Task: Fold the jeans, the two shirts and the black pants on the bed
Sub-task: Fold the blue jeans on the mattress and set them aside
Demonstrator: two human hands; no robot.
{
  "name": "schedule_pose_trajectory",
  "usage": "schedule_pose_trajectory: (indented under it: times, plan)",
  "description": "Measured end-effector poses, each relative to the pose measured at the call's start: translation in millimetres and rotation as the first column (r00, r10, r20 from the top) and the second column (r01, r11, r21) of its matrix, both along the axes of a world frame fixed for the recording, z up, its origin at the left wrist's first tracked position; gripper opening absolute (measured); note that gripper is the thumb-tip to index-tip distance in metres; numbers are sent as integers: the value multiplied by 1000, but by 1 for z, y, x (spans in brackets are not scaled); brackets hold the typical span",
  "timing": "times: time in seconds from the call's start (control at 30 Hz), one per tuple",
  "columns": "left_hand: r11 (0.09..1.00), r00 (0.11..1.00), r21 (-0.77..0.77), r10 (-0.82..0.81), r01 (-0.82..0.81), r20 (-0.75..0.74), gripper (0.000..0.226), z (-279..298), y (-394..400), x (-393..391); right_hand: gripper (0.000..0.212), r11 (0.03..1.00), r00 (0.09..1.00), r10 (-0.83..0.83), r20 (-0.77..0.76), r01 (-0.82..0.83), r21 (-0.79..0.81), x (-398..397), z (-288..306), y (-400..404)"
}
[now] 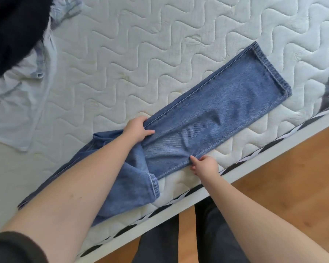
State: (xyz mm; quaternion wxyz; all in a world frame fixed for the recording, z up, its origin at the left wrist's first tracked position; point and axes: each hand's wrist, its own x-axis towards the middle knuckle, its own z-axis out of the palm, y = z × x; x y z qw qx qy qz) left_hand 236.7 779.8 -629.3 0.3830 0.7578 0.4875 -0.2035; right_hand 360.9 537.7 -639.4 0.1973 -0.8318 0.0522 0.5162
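Jeans [207,118] lie along the near edge of the bed [122,54], legs stacked, with the left hand [136,130] gripping the far seam and the right hand [204,165] pinching the near seam, seemingly to keep the layers aligned for folding.

Colours on the bed
The jeans [213,111] are blue denim with pale seams; the mattress [141,44] is white with a wavy quilted pattern; a white shirt [27,92] and black pants [11,35] lie beside; the floor [292,177] is orange-brown wood
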Motion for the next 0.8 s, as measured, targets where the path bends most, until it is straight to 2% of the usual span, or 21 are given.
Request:
schedule_pose_trajectory:
  times: [0.13,0.3,0.4,0.53,0.63,0.7,0.8]
  plan:
    - [991,996,99,83,-87,39,28,4,22,2,38,999,998,36,51,-36,-5,-1,3,-15]
    - [991,999,131,29,-33,31,22,-6,34,7,43,998,998,63,19,-63,-2,0,1,-14]
    - [996,997,75,53,-57,49,29,-9,30,3,51,1000,1000,-4,-13,4,-8,6,-1,-11]
    - [999,997,35,-39,36,74,30,-7,21,19,39,986,978,-164,127,159,46,28,-3,-10]
    - [1000,996,26,-20,18,89,27,-8,22,47,21,894,901,-426,84,404,195,51,0,-4]
    - [1000,992,-28,13,-9,128,26,-8,23,71,24,773,806,-592,-12,572,276,69,2,2]
    - [996,984,-90,16,1,180,29,-10,22,114,20,656,713,-696,-83,678,331,104,0,8]
